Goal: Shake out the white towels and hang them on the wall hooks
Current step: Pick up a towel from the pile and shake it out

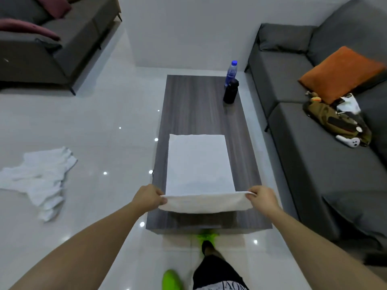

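Both hands, left hand (147,197) and right hand (264,197), pinched towel (199,164) corners on the surface (188,97); nothing hung, more towels (39,176) left of it on floor.

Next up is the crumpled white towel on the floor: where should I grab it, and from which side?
Take the crumpled towel by its upper right corner flap, from above. That flap lies flat and apart from the bunched folds lower down, so lifting there should let it hang free for shaking.
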